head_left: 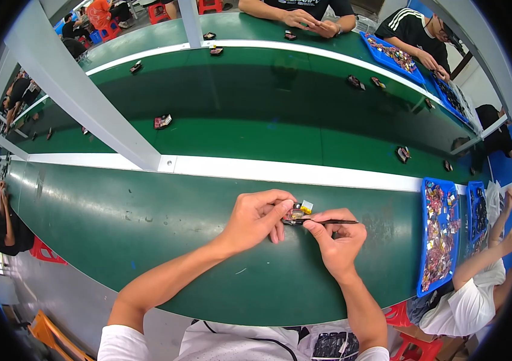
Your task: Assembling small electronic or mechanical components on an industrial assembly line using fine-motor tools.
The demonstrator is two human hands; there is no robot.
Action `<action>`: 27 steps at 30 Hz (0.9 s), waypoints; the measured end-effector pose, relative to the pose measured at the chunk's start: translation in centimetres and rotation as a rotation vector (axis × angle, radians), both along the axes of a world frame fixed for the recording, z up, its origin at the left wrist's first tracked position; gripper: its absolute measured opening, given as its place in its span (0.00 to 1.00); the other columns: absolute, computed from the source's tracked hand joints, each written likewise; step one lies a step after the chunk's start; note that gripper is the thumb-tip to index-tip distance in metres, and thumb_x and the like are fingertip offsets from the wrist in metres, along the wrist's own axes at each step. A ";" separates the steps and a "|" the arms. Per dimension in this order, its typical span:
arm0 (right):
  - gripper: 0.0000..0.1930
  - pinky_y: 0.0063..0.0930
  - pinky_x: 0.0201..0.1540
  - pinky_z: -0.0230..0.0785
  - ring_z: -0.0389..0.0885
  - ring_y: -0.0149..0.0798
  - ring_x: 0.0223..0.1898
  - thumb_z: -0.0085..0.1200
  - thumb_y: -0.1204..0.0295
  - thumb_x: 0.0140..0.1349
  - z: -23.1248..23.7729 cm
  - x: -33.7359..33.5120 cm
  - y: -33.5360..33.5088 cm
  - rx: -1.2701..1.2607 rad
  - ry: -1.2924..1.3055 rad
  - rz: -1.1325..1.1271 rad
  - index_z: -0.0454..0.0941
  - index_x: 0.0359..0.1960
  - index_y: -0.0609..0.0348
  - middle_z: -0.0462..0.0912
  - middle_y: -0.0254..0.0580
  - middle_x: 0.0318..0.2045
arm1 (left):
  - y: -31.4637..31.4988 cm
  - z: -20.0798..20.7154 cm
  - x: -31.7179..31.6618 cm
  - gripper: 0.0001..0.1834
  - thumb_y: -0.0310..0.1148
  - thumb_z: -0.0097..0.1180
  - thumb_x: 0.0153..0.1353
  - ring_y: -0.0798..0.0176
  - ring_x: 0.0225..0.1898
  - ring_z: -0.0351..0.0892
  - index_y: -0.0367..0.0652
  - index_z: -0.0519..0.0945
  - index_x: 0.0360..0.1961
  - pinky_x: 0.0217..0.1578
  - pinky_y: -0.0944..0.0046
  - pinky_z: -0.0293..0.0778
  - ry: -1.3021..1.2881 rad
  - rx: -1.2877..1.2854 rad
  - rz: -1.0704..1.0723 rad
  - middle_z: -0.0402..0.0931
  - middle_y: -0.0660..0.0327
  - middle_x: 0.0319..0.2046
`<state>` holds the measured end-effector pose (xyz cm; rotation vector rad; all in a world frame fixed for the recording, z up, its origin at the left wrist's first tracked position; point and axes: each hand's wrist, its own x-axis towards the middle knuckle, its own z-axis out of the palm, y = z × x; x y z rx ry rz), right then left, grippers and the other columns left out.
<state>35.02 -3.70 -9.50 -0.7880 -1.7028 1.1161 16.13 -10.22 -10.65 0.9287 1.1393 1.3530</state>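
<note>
Over the green worktop, my left hand (pixel 254 219) pinches a small black-cased electronic device (pixel 294 214) between thumb and fingers. Reddish parts show inside its casing, and a yellow-and-white tab (pixel 307 207) sticks up at its far right corner. My right hand (pixel 339 240) is closed around a slim black tool that looks like tweezers (pixel 345 222). The tool lies almost level, and its tip end reaches the near right side of the device. My fingers partly cover both things, so the exact contact at the tip is hidden.
Beyond a white rail (pixel 292 174) runs a green conveyor belt (pixel 220 141) carrying several similar devices (pixel 162 121). A blue tray (pixel 439 240) of small colourful parts stands at my right. A slanted white post (pixel 81 84) rises at left. Co-workers sit across and at right.
</note>
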 end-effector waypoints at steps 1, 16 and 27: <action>0.06 0.15 0.18 0.49 0.62 0.15 0.16 0.72 0.82 0.54 0.1 0.0 -0.1 -0.001 0.000 0.000 0.85 0.30 0.63 0.87 0.34 0.27 | 0.0 0.0 0.0 0.14 0.29 0.52 0.75 0.64 0.22 0.83 0.27 0.80 0.51 0.20 0.69 0.79 -0.015 0.003 -0.001 0.82 0.53 0.33; 0.07 0.15 0.18 0.51 0.62 0.15 0.14 0.73 0.81 0.54 0.3 -0.2 -0.2 0.091 -0.053 -0.005 0.85 0.30 0.62 0.89 0.35 0.29 | -0.1 0.1 -0.1 0.14 0.29 0.52 0.75 0.64 0.22 0.84 0.27 0.79 0.51 0.20 0.69 0.80 -0.048 0.040 0.019 0.83 0.52 0.33; 0.08 0.16 0.18 0.50 0.61 0.17 0.13 0.74 0.80 0.52 0.1 0.0 0.0 0.127 -0.077 0.027 0.86 0.30 0.61 0.85 0.31 0.22 | -0.2 0.0 0.0 0.13 0.28 0.52 0.74 0.64 0.22 0.84 0.26 0.80 0.49 0.20 0.69 0.80 -0.029 0.026 0.027 0.82 0.52 0.30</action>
